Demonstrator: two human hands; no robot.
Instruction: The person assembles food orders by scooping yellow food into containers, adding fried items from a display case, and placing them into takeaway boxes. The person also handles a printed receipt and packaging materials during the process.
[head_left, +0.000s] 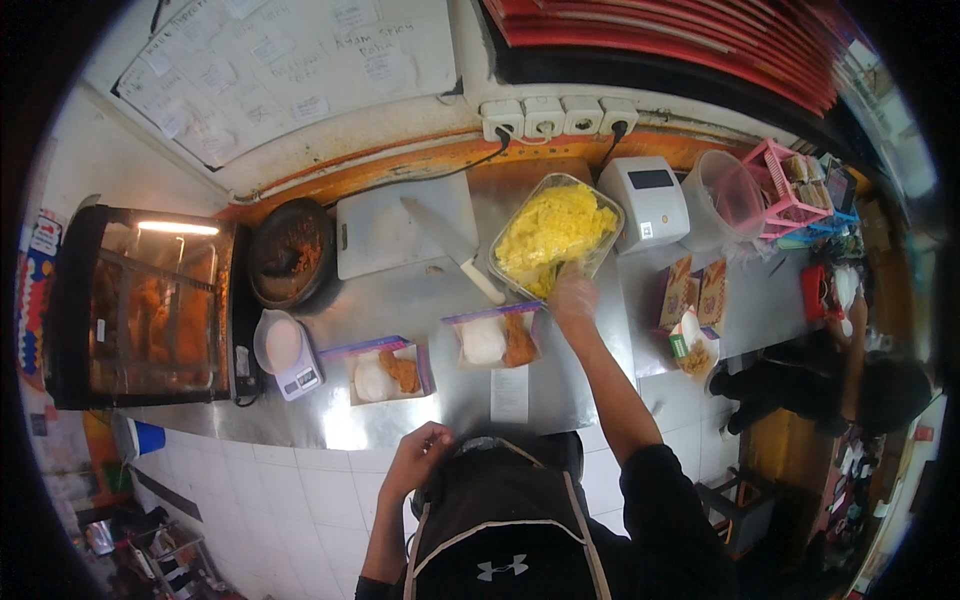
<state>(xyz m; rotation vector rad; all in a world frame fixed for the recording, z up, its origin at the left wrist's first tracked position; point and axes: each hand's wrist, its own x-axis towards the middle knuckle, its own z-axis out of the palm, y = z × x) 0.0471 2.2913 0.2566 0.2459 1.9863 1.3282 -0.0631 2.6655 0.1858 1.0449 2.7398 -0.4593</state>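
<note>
My right hand (573, 296), in a thin clear glove, reaches over the near edge of a clear tray (612, 250) heaped with crumbly yellow food (555, 228) like scrambled egg. Its fingers are closed at the food; a small dark shape shows by them, too unclear to name. Below and left of it stands an open paper box (452, 326) with white rice (484, 340) and fried chicken (520, 340). A second box (425, 368) further left holds the same. My left hand (422, 450) is loosely curled off the counter's front edge, with nothing seen in it.
A knife (482, 280) lies partly on a white cutting board (370, 235). Left are a stone mortar (265, 285), a kitchen scale (300, 380) and a lit food warmer (150, 310). A label printer (645, 200) and more boxes (690, 290) stand right. A person (850, 370) is far right.
</note>
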